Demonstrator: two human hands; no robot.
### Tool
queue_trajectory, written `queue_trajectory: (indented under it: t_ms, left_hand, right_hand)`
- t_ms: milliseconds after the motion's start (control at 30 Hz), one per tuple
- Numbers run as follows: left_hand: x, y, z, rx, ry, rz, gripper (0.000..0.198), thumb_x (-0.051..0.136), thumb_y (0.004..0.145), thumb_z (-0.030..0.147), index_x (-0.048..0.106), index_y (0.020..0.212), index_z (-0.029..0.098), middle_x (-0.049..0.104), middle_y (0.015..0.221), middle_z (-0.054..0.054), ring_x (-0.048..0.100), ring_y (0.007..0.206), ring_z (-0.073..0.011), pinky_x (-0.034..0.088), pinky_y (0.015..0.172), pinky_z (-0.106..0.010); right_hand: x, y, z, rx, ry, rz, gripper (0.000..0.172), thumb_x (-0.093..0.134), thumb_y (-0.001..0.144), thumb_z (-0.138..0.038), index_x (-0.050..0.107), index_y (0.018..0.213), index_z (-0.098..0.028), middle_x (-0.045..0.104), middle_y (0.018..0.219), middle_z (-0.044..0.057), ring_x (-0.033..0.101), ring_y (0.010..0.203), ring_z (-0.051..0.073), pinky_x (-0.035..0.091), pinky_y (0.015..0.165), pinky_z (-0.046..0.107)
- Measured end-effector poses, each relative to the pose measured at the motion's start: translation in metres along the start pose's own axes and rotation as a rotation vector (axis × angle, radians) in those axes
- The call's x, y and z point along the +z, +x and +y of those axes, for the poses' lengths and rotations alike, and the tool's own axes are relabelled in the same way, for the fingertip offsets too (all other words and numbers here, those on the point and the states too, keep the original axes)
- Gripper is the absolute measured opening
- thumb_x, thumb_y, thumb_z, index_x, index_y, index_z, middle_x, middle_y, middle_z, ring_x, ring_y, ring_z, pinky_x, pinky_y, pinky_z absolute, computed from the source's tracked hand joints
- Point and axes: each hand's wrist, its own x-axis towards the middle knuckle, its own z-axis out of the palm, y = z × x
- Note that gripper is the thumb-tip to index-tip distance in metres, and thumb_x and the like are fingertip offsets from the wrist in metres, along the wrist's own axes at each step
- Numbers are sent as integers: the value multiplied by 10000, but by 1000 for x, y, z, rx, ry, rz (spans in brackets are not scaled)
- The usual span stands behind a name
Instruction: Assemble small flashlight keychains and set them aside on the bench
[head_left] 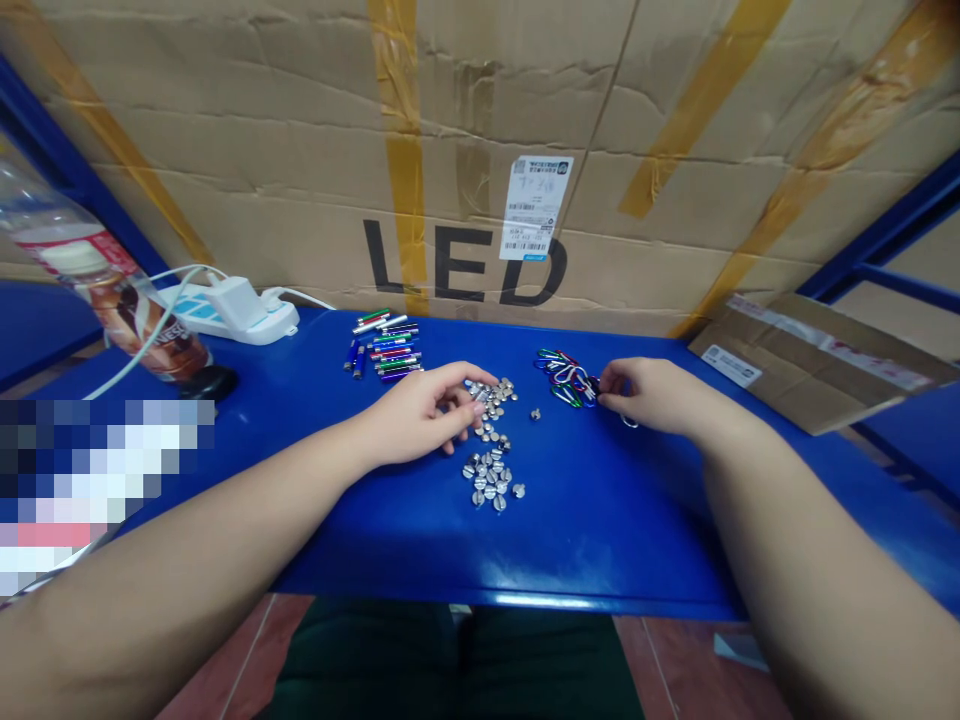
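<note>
- Forearms (187,530) reach across a blue table (600,560)
- Left hand (420,415): fingers loosely curled, over silver slotted screws (489,472); hold unclear
- Right hand (645,393): half-closed, touching coloured carabiners (566,378); cannot tell if gripping
- Coloured metal tubes (384,345) lie beyond, left of the screws
</note>
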Motion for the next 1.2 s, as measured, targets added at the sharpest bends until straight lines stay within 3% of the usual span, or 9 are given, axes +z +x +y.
queue_trajectory:
  t_ms: [167, 400, 600, 733, 933, 1200]
  left_hand:
    - [-1, 0, 3, 1, 8, -13, 383, 596, 997, 331, 589, 1355, 193, 698, 885, -48, 716, 738, -161, 628, 534, -212]
    - [-1, -1, 4, -2, 16, -16, 392, 600, 996, 344, 590, 1357, 193, 697, 893, -50, 716, 742, -165, 629, 530, -218]
    - [0, -1, 5, -12, 11, -13, 392, 606, 989, 343, 595, 1352, 196, 693, 878, -43, 716, 730, -164, 628, 522, -220]
    - [0, 0, 6, -10, 5, -17, 387, 613, 981, 336, 599, 1340, 191, 688, 873, -43, 709, 721, -162, 620, 512, -215]
    - [1, 0, 6, -9, -2, -19, 381, 607, 979, 323, 595, 1334, 184, 676, 842, -31, 704, 696, -152, 609, 505, -203]
    - [2, 1, 4, -15, -20, -8, 386, 617, 974, 331, 598, 1330, 182, 670, 823, -26, 696, 672, -149, 604, 496, -205]
  right_hand:
    - [13, 7, -6, -222, 44, 180, 266, 577, 959, -311, 745, 1149, -229, 739, 1087, 92, 691, 994, 249, 514, 882, 351]
    - [22, 13, -22, -174, -38, 172, 421, 551, 954, -249, 706, 1341, -191, 714, 1104, 135, 691, 966, 270, 509, 868, 348]
    - [19, 12, -24, -193, -8, 189, 336, 577, 899, -205, 752, 1184, -174, 744, 955, 90, 677, 863, 238, 476, 773, 314]
    - [16, 11, -24, -125, 74, 250, 281, 586, 869, -194, 765, 1085, -201, 749, 865, 49, 664, 761, 207, 468, 713, 307]
    - [20, 9, -27, -61, 475, 310, 178, 637, 853, -338, 710, 936, -198, 717, 744, 33, 617, 632, 175, 473, 612, 300]
    - [7, -17, -62, -327, 1000, 212, 364, 772, 833, -536, 613, 884, -213, 621, 619, -24, 566, 524, 125, 453, 499, 248]
